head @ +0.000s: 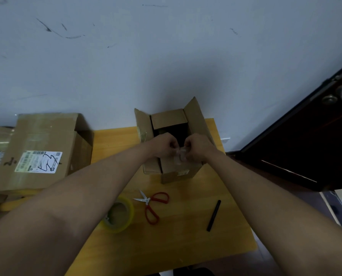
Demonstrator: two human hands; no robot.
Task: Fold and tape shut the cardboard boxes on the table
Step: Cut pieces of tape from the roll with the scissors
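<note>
A small cardboard box [173, 172] stands at the far middle of the yellow table [176, 246] with its top flaps up and its dark inside showing. My left hand [163, 145] and my right hand [196, 147] meet above the box's near edge. Both pinch a crumpled piece of clear tape [179, 155] between their fingertips. A roll of clear tape [118, 215] lies on the table near my left forearm, partly hidden by it. Red-handled scissors [152, 204] lie shut in front of the box.
A large taped cardboard box [40, 150] with a white shipping label lies on the left. A black marker [213, 215] lies on the table's right side. The wall stands right behind the table. A dark door [305, 140] with a metal handle is at the right.
</note>
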